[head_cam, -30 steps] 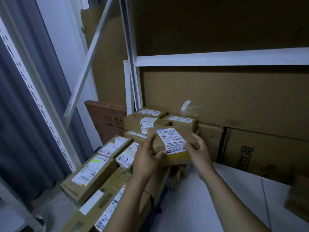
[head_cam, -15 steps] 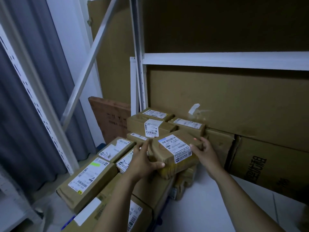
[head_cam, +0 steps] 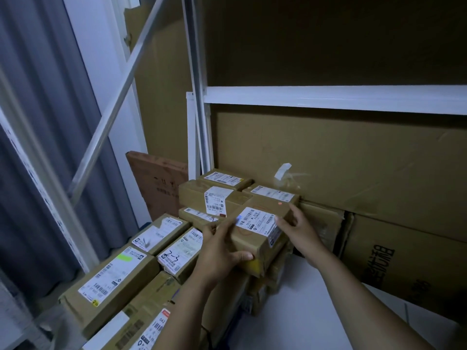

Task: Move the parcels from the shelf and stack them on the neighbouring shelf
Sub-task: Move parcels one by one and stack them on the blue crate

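The fingers (head_cam: pixel 214 228) of the left hand (head_cam: pixel 222 256) are curled round the near left corner of a brown parcel (head_cam: pixel 261 245), and the thumb is laid along its near edge. The fingers (head_cam: pixel 294 210) of the right hand (head_cam: pixel 302 232) are bent against the parcel's far right side, with the thumb set beside its white label (head_cam: pixel 257 222). The parcel is thus gripped between both hands, slightly tilted, at the right front edge of a pile of parcels (head_cam: pixel 177 251). Other boxes are seen directly beneath it, though whether its full weight is borne by them cannot be told. Just behind it, more labelled parcels are stacked against the white upright post (head_cam: pixel 199 147). To the right of the pile a bare white shelf board (head_cam: pixel 303 319) is seen, over which both forearms are stretched. Behind, a large cardboard sheet (head_cam: pixel 341 160) is stood under a white beam (head_cam: pixel 328 99), with a printed carton (head_cam: pixel 404 253) low at the right. A grey curtain (head_cam: pixel 38 122) is hung at the far left.
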